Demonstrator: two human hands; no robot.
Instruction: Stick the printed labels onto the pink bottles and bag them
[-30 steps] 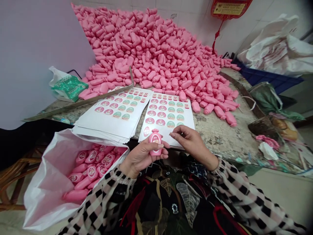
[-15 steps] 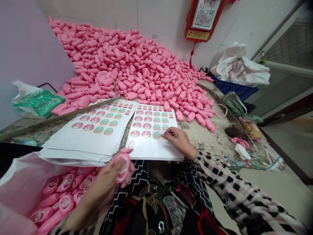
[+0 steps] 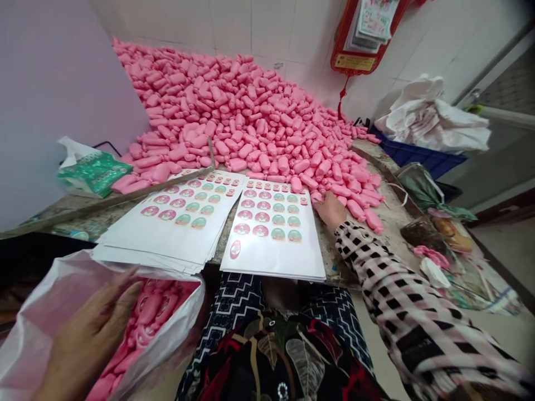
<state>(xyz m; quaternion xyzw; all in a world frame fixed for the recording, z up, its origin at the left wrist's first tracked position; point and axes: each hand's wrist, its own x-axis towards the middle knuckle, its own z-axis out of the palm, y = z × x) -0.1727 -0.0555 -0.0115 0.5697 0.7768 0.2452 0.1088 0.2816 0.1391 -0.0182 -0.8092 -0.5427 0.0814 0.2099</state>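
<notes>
My right hand (image 3: 331,211) is at the near edge of a heap of small pink bottles (image 3: 234,122), its fingers closed around one bottle (image 3: 318,197) just beyond the label sheet. My left hand (image 3: 94,328) hangs over a white bag (image 3: 190,312), thumb and fingers apart, with nothing seen in it. Inside that bag lie several labelled pink bottles (image 3: 150,306). In front of me is a sheet of round pink and green stickers (image 3: 271,259). Left of it lies a stack of similar sheets (image 3: 159,245).
A bent metal bar (image 3: 167,182) lies across the stack's far edge. At the left is a green and white plastic bag (image 3: 94,170). To the right stand a blue crate (image 3: 418,156) with white sacks (image 3: 434,120) and some scraps (image 3: 434,273). A red calendar (image 3: 361,42) hangs on the wall.
My left hand has moved left and down to the bag, and the bottle it held is gone from it. My right hand went from the stickers to the bottle heap. The view has shifted slightly.
</notes>
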